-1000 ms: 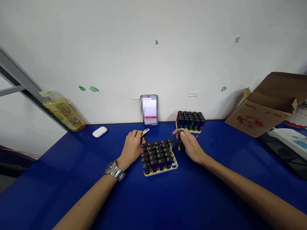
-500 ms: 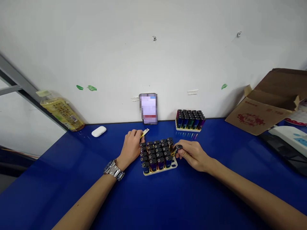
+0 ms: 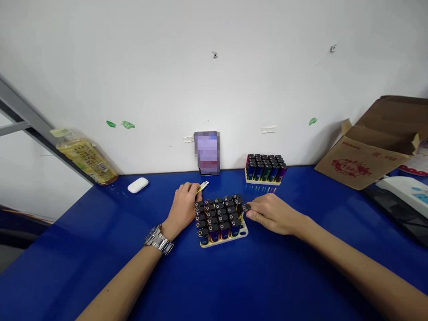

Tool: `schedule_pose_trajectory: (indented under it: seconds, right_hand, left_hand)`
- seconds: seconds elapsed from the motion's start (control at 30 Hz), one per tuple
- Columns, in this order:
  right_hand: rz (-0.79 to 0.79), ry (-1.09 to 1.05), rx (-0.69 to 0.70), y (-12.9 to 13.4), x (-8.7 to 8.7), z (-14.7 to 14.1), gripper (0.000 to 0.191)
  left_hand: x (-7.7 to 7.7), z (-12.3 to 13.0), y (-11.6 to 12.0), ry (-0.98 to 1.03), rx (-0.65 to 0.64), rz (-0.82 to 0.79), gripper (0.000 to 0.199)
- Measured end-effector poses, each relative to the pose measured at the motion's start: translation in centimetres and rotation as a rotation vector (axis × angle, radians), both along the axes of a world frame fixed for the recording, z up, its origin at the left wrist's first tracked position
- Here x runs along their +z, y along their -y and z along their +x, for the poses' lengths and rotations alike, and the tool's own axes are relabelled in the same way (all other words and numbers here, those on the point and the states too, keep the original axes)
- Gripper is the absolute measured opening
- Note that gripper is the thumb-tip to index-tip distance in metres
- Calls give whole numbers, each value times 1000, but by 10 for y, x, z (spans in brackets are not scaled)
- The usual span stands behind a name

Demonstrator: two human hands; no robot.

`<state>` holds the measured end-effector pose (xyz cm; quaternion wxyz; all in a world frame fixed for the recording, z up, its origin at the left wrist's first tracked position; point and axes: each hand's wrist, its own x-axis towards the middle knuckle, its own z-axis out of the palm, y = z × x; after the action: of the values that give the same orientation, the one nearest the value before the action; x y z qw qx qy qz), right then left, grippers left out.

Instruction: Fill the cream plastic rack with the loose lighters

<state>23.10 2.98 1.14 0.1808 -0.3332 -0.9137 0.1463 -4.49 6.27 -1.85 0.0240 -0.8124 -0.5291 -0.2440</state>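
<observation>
Right hand [image 3: 271, 214]: pinching a black-topped piece [image 3: 246, 207] at the right edge of the near tray [image 3: 245, 232].
Left hand [image 3: 183, 206]: gripping a slim yellow-and-silver piece [image 3: 203, 186].
Between the hands: that tray on the bench [image 3: 214, 285], bearing upright rows [image 3: 220, 218].
Beyond the right hand: far tray [image 3: 262, 182], with similar rows.
Beyond the left hand: propped phone [image 3: 207, 152].

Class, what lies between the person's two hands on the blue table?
In the head view, a pale tray of black-topped pieces stands between the left hand and right hand.
</observation>
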Motion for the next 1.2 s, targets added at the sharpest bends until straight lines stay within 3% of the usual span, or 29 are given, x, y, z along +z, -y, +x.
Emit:
schedule_pose_trajectory:
  seconds: [0.1,0.17,0.27,0.33,0.5,0.7,0.87,0.97,1.07,1.2]
  right_hand:
    - [-107,-134,31,-9,-3,5,60]
    - [-153,-249,-46,-17,-7,5,63]
    - [-118,-263,-136,-30,-13,1,49]
    - [-71,-191,-69,-39,-16,-6,32]
    - [-26,-17,112,-57,-17,-22,43]
    - [-38,15,147,-58,-12,-26,40]
    - [-37,42,129,-54,-11,-26,32]
    - [-36,8,107,-54,-11,-27,33]
    - [-55,-47,65,-55,-12,-26,36]
    - [-91,-92,47,-56,-14,-26,35]
  left_hand:
    - [0,-1,0,-12,5,-12,18]
    - [0,-1,0,-20,5,-19,19]
    - [-2,0,-1,-10,11,-17,20]
    - [-1,0,-1,32,21,-6,21]
    - [9,-2,-4,171,92,35,25]
    - [35,-6,-27,-227,-46,164,65]
    - [48,-3,-55,-322,-98,196,74]
    - [50,-2,-57,-304,-44,229,68]
    - [46,-1,-47,-224,14,221,49]
    - [36,-4,-30,-103,15,52,25]
